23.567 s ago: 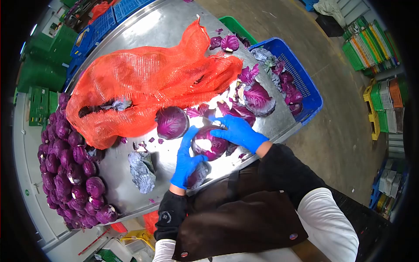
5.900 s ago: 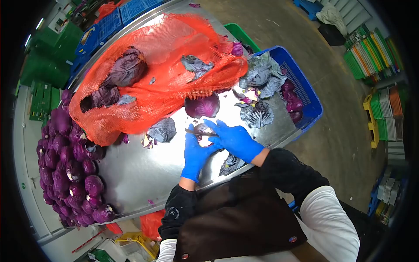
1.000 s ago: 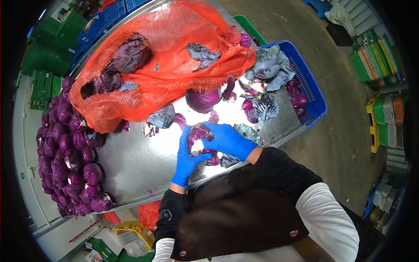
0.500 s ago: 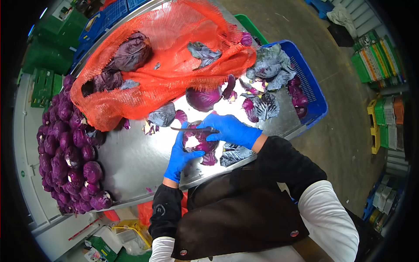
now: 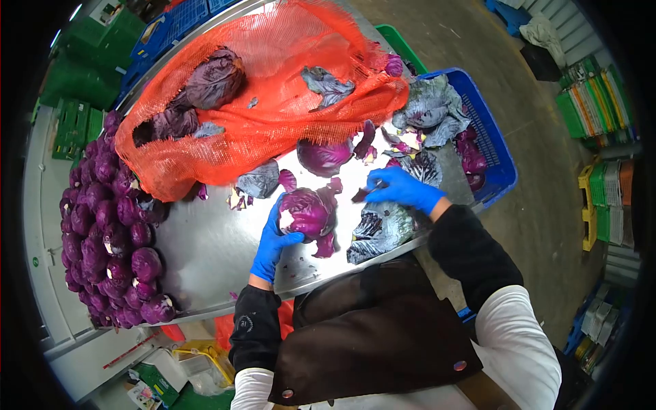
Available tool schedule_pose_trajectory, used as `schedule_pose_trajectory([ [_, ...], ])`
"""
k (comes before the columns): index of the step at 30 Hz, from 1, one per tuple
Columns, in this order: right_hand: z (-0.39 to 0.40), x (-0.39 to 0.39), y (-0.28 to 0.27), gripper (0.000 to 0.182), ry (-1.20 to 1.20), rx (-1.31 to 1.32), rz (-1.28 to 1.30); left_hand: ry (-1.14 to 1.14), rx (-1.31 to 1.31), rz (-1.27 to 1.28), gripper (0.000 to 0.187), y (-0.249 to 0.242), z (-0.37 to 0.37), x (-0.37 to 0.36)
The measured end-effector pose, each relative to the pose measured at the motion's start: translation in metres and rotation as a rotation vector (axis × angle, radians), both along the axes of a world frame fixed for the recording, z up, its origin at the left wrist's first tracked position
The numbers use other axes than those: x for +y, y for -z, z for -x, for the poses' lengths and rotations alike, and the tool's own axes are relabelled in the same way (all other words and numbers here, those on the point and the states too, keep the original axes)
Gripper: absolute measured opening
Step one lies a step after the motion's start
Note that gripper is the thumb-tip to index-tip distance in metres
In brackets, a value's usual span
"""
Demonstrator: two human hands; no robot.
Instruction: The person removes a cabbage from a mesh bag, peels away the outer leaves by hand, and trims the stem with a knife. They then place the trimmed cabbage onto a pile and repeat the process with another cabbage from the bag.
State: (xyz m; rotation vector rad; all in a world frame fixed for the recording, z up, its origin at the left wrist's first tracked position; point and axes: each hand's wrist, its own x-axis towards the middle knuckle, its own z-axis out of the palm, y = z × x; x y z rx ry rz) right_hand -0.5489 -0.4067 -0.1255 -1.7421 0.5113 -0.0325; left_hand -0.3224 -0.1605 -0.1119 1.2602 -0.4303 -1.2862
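Observation:
My left hand (image 5: 270, 240), in a blue glove, grips a red cabbage (image 5: 304, 213) from its left side, with the pale cut stem end facing lower left. Loose purple leaf pieces hang at the cabbage's right and lower edges. My right hand (image 5: 404, 189), also gloved in blue, is closed to the right, apart from the cabbage. It holds the knife, now mostly hidden by the fingers; a dark reddish piece (image 5: 360, 195) shows at its fingertips. Under and below that hand lie grey-purple outer leaves (image 5: 384, 229). Another purple cabbage piece (image 5: 324, 157) rests just beyond.
A red mesh bag (image 5: 273, 130) with dark unpeeled cabbages (image 5: 215, 78) covers the far side of the metal table (image 5: 205, 256). Peeled cabbages (image 5: 102, 232) are piled high at left. A blue crate (image 5: 502, 160) holding purple cabbage stands at the right edge.
My right hand has moved right, away from the cabbage, taking the knife whose blade lay across it. My left hand keeps hold of the cabbage, which now shows a rounder purple side.

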Motion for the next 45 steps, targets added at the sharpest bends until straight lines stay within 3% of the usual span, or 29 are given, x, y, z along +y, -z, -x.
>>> schedule_pose_trajectory([
  [1, 0.011, -0.010, 0.021, 0.029, 0.111, 0.080, 0.016, 0.042, -0.071, -0.003, 0.104, 0.003, -0.002, 0.001],
  [2, 0.011, -0.017, 0.003, 0.037, 0.073, 0.374, 0.488, 0.086, -0.142, -0.003, 0.104, 0.005, -0.003, -0.002],
  [4, -0.002, 0.003, -0.010, 0.049, 0.221, 0.061, 0.527, 0.127, -0.174, 0.019, 0.104, -0.001, 0.001, -0.007],
  [6, -0.034, 0.042, -0.039, 0.063, 0.141, 0.003, 0.321, 0.135, -0.132, -0.004, 0.103, -0.006, 0.002, -0.014],
  [9, -0.052, 0.083, -0.028, 0.068, 0.219, -0.033, 0.273, 0.097, -0.041, -0.009, 0.103, -0.011, 0.001, -0.015],
  [11, -0.053, 0.088, -0.027, 0.066, 0.280, 0.124, -0.405, -0.006, -0.091, -0.084, 0.103, -0.022, 0.012, -0.014],
  [12, -0.052, 0.091, -0.020, 0.066, 0.281, 0.125, -0.405, -0.116, -0.138, -0.161, 0.103, -0.027, 0.021, -0.016],
  [13, -0.051, 0.093, -0.011, 0.062, 0.264, 0.103, -0.364, -0.171, -0.212, -0.229, 0.105, -0.019, 0.031, -0.019],
  [14, -0.049, 0.095, -0.003, 0.059, 0.247, 0.079, -0.321, -0.192, -0.697, -0.328, 0.106, 0.013, 0.033, -0.012],
  [16, -0.046, 0.100, -0.005, 0.052, 0.239, 0.110, -0.269, -0.241, -0.694, -0.347, 0.105, 0.001, 0.043, -0.010],
  [18, -0.045, 0.112, 0.000, 0.042, 0.231, -0.104, 0.273, -0.243, -0.646, -0.332, 0.103, 0.007, 0.047, -0.006],
  [19, -0.045, 0.114, -0.009, 0.033, 0.206, -0.024, 0.305, -0.253, -0.603, -0.308, 0.101, 0.008, 0.047, -0.004],
  [23, -0.035, 0.088, 0.058, 0.032, 0.268, 0.185, 0.474, -0.349, -0.457, -0.220, 0.099, -0.002, 0.057, 0.007],
  [24, -0.038, 0.083, 0.051, 0.032, 0.263, 0.187, 0.470, -0.352, -0.454, -0.227, 0.099, 0.000, 0.059, 0.009],
  [26, -0.048, 0.078, 0.011, 0.044, 0.292, 0.072, -0.372, -0.352, -0.453, -0.149, 0.095, 0.004, 0.063, 0.013],
  [28, -0.059, 0.083, -0.031, 0.064, 0.215, 0.226, -0.435, -0.316, -0.473, -0.115, 0.095, 0.011, 0.060, 0.013],
  [31, -0.065, 0.094, -0.005, 0.062, 0.204, 0.175, -0.509, -0.284, -0.484, -0.096, 0.096, 0.012, 0.058, 0.017],
  [34, -0.065, 0.098, 0.002, 0.057, 0.197, 0.080, -0.481, -0.304, -0.419, -0.098, 0.099, 0.009, 0.060, 0.013],
  [36, -0.070, 0.103, 0.001, 0.041, 0.206, 0.089, -0.103, -0.322, -0.373, -0.094, 0.101, 0.009, 0.058, 0.012],
  [38, -0.066, 0.084, 0.062, 0.028, 0.232, 0.087, 0.180, -0.363, -0.345, -0.133, 0.101, 0.011, 0.056, 0.014],
  [41, -0.056, 0.082, 0.050, 0.021, 0.253, 0.085, 0.170, -0.289, -0.472, -0.070, 0.100, 0.012, 0.055, 0.019],
  [44, -0.049, 0.069, 0.032, 0.021, 0.242, 0.058, 0.153, -0.307, -0.411, -0.041, 0.101, 0.006, 0.052, 0.011],
  [45, -0.046, 0.064, 0.024, 0.025, 0.263, 0.099, 0.274, -0.310, -0.407, -0.040, 0.101, 0.003, 0.049, 0.010],
])
